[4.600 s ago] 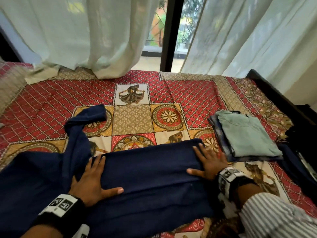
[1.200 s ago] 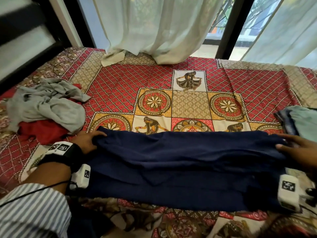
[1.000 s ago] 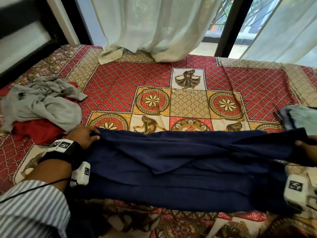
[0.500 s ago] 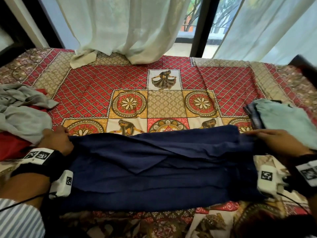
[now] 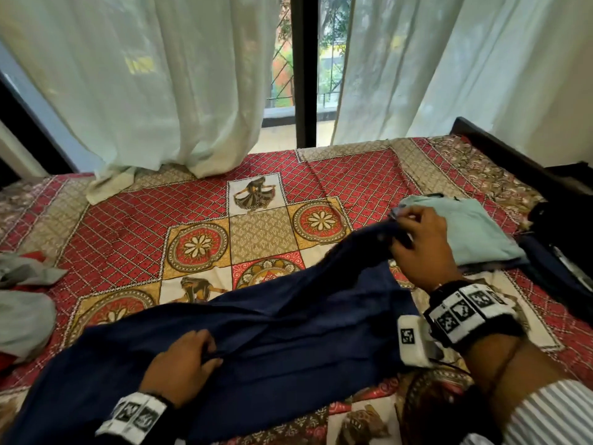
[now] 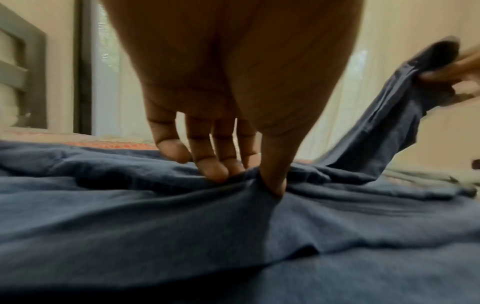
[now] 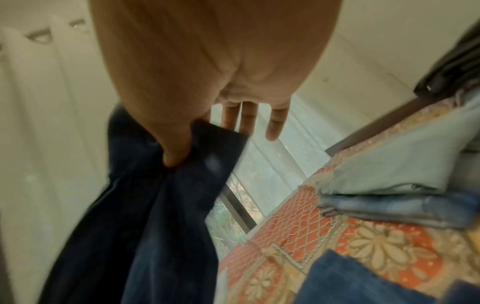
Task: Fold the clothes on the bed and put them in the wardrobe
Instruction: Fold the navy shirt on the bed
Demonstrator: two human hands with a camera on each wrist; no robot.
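Note:
A navy garment [image 5: 288, 319], folded into a long band, lies across the patterned bedspread [image 5: 128, 226]. My left hand [image 5: 208, 351] pinches the cloth near its middle, thumb against fingertips [image 6: 213, 172], with a small ridge of navy garment [image 6: 155, 226] bunched between them. My right hand [image 5: 401, 232] holds the band's right end lifted off the bed. In the right wrist view the thumb [image 7: 174, 152] clamps the navy cloth [image 7: 155, 205] against the fingers, and the cloth hangs down from there. The garment's left end runs out of the head view at the lower left.
A folded pale green shirt [image 5: 475, 232] sits on folded jeans [image 7: 389, 207] just right of my right hand. Loose grey clothing [image 5: 22, 300] over something red lies at the left edge. White curtains [image 5: 160, 91] hang at the far side. A dark bed frame [image 5: 513, 155] borders the right.
My left hand has moved from the garment's left end to its middle and pinched it. My right hand has lifted the right end off the bed. The head view has swung right.

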